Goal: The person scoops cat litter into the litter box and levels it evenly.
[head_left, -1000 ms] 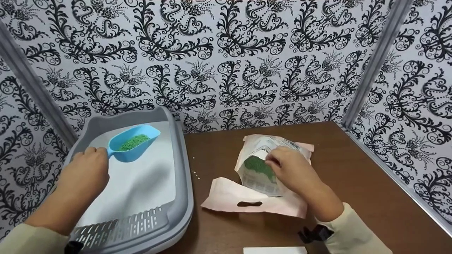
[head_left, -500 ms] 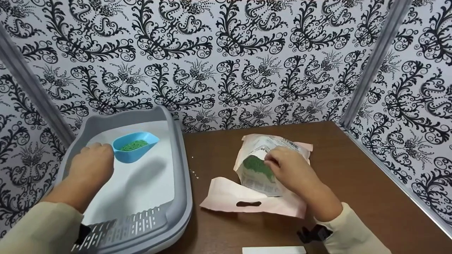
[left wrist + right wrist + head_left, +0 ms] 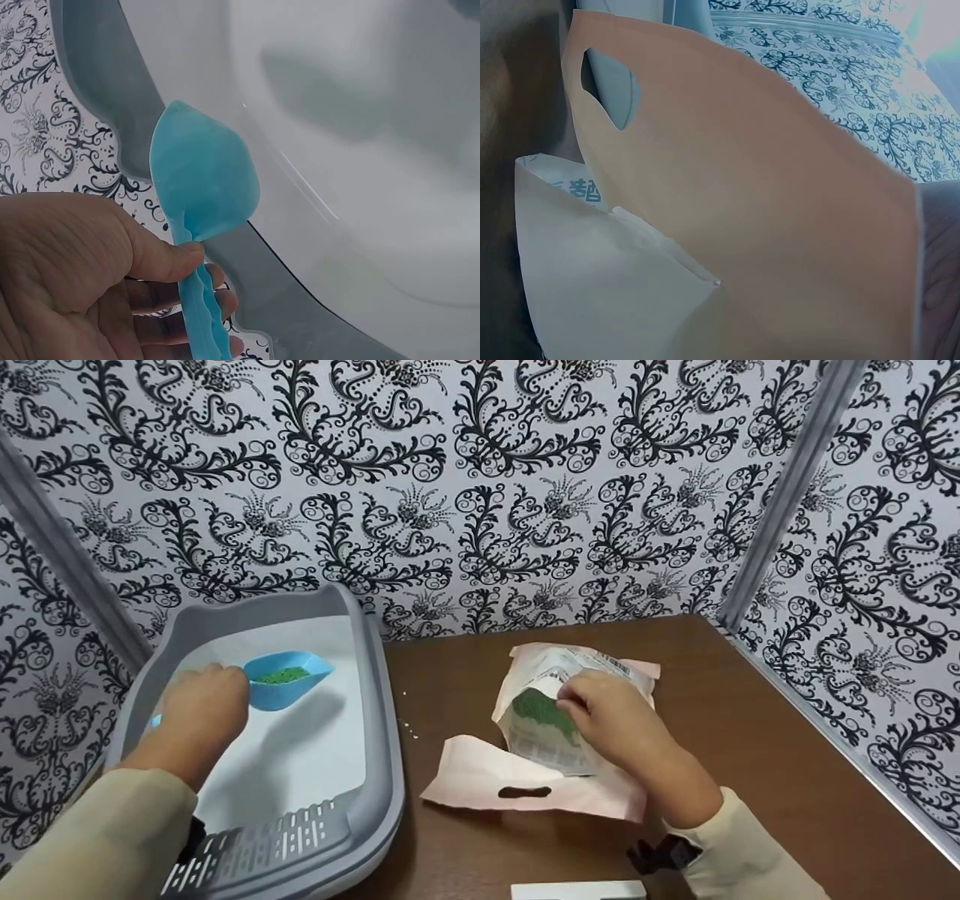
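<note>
My left hand (image 3: 206,709) grips the handle of a light blue scoop (image 3: 289,690), held over the grey litter box (image 3: 386,735). Green pellets (image 3: 283,675) lie in the scoop's bowl. In the left wrist view, thumb and fingers wrap the ridged handle, and the underside of the scoop (image 3: 202,169) shows. On the table's right half lies a pale pink bag (image 3: 540,787) with a handle slot, green contents showing at its opening. My right hand (image 3: 619,720) pinches the bag's edge there. The right wrist view is filled by the bag (image 3: 780,180), its slot at upper left.
The litter box has a white bottom (image 3: 300,750) and a slotted grate (image 3: 300,832) at its near end. A few white crumbs lie on the brown table (image 3: 450,690) beside it. A white object (image 3: 577,890) sits at the near edge. Patterned walls (image 3: 480,495) enclose the table.
My left hand has moved a little to the right and the scoop has sunk lower over the litter box, its bowl turning. My right hand and the bag have stayed put.
</note>
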The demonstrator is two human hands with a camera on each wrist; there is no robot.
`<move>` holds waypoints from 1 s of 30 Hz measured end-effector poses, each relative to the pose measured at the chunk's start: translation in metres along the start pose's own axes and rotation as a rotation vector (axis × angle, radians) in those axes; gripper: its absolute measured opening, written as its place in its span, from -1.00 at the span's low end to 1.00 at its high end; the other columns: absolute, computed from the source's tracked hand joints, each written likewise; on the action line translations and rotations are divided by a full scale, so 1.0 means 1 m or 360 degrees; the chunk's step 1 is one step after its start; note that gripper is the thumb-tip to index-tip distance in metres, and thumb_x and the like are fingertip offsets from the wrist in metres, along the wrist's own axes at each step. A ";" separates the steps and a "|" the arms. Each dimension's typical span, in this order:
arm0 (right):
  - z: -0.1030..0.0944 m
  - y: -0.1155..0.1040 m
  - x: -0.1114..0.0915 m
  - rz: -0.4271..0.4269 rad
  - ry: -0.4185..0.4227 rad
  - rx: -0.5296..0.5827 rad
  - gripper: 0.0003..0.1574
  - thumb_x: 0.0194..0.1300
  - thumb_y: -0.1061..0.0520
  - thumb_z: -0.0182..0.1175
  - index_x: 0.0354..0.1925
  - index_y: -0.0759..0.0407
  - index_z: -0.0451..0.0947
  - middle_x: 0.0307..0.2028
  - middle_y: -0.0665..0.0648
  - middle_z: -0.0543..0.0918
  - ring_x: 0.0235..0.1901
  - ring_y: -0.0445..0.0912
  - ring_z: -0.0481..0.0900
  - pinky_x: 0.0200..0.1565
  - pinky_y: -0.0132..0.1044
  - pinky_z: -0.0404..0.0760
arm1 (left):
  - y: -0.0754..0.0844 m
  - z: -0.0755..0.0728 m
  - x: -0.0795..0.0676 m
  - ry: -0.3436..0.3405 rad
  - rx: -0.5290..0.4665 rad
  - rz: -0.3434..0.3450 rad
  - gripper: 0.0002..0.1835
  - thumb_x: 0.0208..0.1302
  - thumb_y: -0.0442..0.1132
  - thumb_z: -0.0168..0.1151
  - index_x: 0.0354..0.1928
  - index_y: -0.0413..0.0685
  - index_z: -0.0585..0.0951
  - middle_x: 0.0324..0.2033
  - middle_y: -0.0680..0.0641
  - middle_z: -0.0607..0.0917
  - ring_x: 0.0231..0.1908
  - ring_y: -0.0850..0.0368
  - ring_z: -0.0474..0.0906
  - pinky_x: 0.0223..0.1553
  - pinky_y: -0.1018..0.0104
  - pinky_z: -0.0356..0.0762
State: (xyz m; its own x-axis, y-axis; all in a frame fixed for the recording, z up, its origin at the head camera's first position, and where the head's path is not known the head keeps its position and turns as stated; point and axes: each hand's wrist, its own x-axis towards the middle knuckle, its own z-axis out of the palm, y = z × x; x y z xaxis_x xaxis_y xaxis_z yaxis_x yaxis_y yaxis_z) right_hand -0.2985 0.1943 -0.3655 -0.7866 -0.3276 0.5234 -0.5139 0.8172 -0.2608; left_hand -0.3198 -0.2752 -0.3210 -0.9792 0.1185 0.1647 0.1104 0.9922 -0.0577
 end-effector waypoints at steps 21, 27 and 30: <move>0.000 0.000 -0.001 -0.0016 -0.0003 -0.0018 -0.96 0.31 0.21 0.40 -0.32 0.11 0.71 -0.35 0.02 0.74 -0.28 -0.08 0.67 -0.13 -0.11 0.66 | -0.007 0.017 0.019 -0.0258 -0.0031 -0.0095 -0.77 0.18 -0.52 0.15 -0.14 -0.55 0.59 -0.27 -0.46 0.59 -0.23 -0.46 0.55 -0.17 -0.37 0.60; 0.000 0.000 -0.001 -0.0002 -0.0009 -0.0014 -0.96 0.31 0.20 0.40 -0.32 0.12 0.71 -0.35 0.02 0.74 -0.28 -0.08 0.67 -0.13 -0.11 0.66 | 0.001 0.017 0.022 -0.0265 -0.0019 -0.0112 -0.72 0.22 -0.52 0.16 -0.06 -0.61 0.56 -0.24 -0.49 0.58 -0.19 -0.48 0.53 -0.11 -0.42 0.58; 0.001 0.001 -0.001 -0.0005 -0.0008 -0.0009 -0.95 0.30 0.22 0.40 -0.33 0.11 0.71 -0.36 0.02 0.72 -0.30 -0.10 0.65 -0.15 -0.13 0.65 | 0.003 0.017 0.021 -0.0265 -0.0008 -0.0123 -0.70 0.21 -0.53 0.18 -0.03 -0.62 0.56 -0.22 -0.50 0.58 -0.18 -0.48 0.51 -0.06 -0.44 0.55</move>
State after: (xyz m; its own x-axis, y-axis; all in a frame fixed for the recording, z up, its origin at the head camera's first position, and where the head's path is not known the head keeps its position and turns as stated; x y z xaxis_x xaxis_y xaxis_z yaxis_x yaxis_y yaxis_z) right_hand -0.2984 0.1947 -0.3665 -0.7866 -0.3323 0.5204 -0.5143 0.8190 -0.2544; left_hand -0.3431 -0.2705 -0.3344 -0.9994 0.0342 0.0033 0.0340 0.9984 -0.0461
